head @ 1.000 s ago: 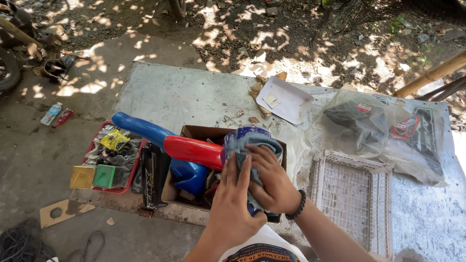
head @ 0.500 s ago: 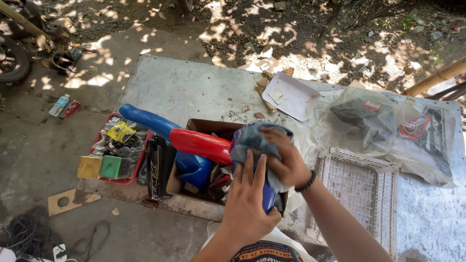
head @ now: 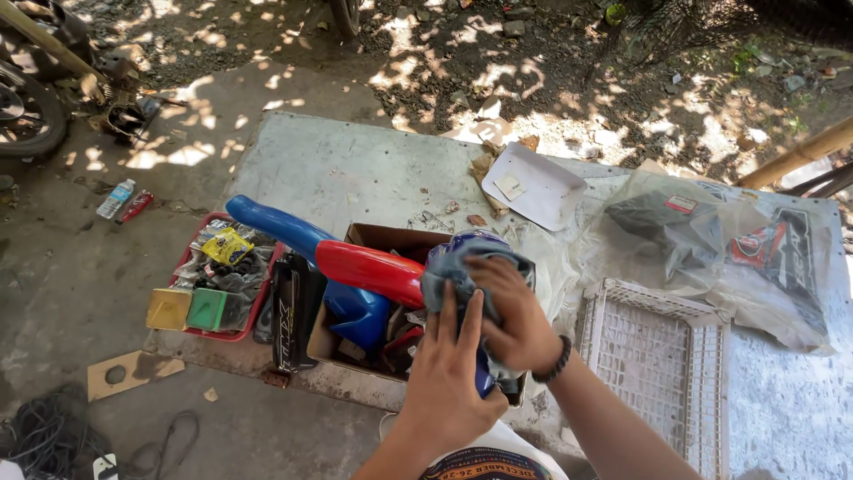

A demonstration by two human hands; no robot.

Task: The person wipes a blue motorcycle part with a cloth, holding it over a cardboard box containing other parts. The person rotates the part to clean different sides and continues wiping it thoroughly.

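1. Change since the earlier frames: both hands have shifted slightly right and toward the near edge of the slab, the grey-blue cloth going with them; the red and blue parts keep their places.
2. Left hand (head: 449, 378): fingers spread and pressed flat against the near side of the cloth (head: 458, 267), steadying what lies under it. Not closed around anything.
3. Right hand (head: 515, 324): curled over the cloth from the right, fingers bent and clutching its folds; a dark bead bracelet (head: 558, 360) sits at the wrist.
4. Wrapped item: a blue part (head: 482, 378) shows just below the cloth between the two hands; its full shape is hidden.
5. Key relation: the cloth bundle lies directly ahead of both palms, over the right end of the cardboard box (head: 386, 240). The right hand is on top of it, the left just beneath.
6. Adjacent: red plastic panel (head: 369, 271), long axis running left to right, its right end touching the cloth; blue panel (head: 275, 227) extends toward the slab's left edge.
7. White lattice basket (head: 653, 364): right of the box, near the slab's near edge.
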